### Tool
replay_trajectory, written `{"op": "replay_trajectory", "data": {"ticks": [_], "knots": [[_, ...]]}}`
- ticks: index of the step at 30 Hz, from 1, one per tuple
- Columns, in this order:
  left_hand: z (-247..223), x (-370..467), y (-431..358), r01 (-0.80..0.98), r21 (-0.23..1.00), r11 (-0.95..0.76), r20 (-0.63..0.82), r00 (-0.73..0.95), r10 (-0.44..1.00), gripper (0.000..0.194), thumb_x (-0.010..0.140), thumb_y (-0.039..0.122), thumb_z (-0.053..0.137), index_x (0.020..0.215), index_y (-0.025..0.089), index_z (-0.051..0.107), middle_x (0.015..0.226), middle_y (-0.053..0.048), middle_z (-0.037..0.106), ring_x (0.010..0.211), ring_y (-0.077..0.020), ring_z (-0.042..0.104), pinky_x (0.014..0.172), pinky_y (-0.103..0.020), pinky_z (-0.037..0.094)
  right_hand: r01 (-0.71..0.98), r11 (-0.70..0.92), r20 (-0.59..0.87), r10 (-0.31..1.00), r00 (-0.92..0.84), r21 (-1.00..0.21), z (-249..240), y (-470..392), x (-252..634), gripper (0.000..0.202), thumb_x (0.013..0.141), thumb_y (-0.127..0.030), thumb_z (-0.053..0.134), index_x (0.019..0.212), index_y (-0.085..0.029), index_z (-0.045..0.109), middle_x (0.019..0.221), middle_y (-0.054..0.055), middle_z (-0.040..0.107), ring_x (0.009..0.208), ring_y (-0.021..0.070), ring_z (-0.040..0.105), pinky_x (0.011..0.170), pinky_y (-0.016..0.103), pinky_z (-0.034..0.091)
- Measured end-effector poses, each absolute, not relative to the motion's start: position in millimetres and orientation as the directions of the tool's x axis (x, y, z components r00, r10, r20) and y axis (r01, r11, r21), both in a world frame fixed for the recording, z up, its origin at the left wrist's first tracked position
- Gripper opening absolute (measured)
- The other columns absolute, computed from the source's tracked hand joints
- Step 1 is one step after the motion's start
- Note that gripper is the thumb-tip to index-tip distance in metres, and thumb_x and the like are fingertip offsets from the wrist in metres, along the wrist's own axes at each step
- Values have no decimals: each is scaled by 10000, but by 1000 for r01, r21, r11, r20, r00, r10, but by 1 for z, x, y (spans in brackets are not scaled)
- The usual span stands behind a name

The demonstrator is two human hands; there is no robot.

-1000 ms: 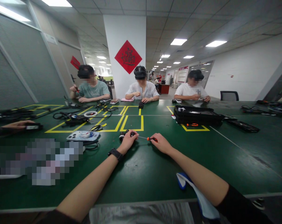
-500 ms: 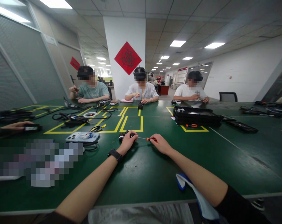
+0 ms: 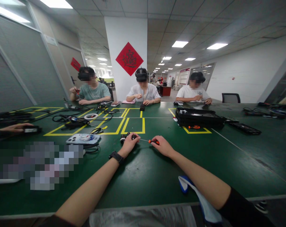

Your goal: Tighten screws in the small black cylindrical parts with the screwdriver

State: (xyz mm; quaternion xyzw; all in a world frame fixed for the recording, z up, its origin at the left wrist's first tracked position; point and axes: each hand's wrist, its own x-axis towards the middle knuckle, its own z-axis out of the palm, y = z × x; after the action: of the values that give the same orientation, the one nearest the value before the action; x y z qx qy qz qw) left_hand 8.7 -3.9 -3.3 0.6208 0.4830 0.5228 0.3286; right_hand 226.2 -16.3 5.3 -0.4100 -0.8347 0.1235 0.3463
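Note:
My left hand (image 3: 131, 144), with a dark watch on its wrist, is closed around a small black object (image 3: 123, 138) with rounded ends on the green table. My fingers hide most of that object, so its kind is unclear. Between the fingers of my right hand (image 3: 164, 147) is the orange-and-black handle of a screwdriver (image 3: 150, 141). Its thin metal shaft points left to the fingertips of my left hand. Where the tip ends is hidden there.
A phone (image 3: 82, 138) lies on cables to the left. Black trays (image 3: 199, 117) are stacked at the right, with an orange-handled tool (image 3: 194, 127) in front. A blue-and-white strap (image 3: 192, 186) hangs over the near edge. Three people sit opposite; another person's hand (image 3: 16, 127) is far left.
The screwdriver's handle has turned a little in my right fingers and shows more orange. Both hands have stayed in nearly the same place.

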Motion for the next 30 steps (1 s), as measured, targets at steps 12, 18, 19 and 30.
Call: {"op": "replay_trajectory", "data": {"ticks": [12, 18, 19, 30], "knots": [[0, 9, -7, 250, 917, -310, 322, -7, 947, 253, 677, 396, 579, 803, 181, 539, 684, 21, 572, 620, -120, 561, 625, -248, 415, 600, 635, 460, 770, -442, -486, 6, -15, 227, 206, 858, -280, 430, 884, -177, 607, 853, 43, 575, 831, 150, 479, 758, 286, 366], [-2, 9, -5, 250, 920, -301, 315, -15, 949, 257, 677, 399, 577, 808, 182, 537, 680, 19, 573, 628, -124, 563, 623, -247, 415, 593, 652, 474, 755, -452, -473, 7, -15, 228, 162, 837, -225, 458, 867, -167, 606, 848, 47, 568, 836, 152, 480, 769, 294, 369], [-2, 9, -4, 250, 921, -300, 314, -17, 949, 260, 678, 403, 576, 809, 182, 536, 682, 19, 574, 629, -124, 564, 625, -249, 416, 586, 657, 482, 751, -452, -474, 7, -15, 228, 136, 821, -218, 483, 872, -167, 599, 851, 44, 567, 838, 153, 479, 766, 293, 371], [-1, 10, -5, 244, 919, -310, 323, -13, 946, 232, 678, 382, 573, 793, 184, 535, 674, 24, 567, 616, -120, 556, 628, -249, 414, 580, 646, 476, 761, -440, -497, 7, -17, 226, 149, 816, -249, 490, 903, -177, 588, 877, 37, 574, 853, 150, 480, 769, 285, 372]]}}
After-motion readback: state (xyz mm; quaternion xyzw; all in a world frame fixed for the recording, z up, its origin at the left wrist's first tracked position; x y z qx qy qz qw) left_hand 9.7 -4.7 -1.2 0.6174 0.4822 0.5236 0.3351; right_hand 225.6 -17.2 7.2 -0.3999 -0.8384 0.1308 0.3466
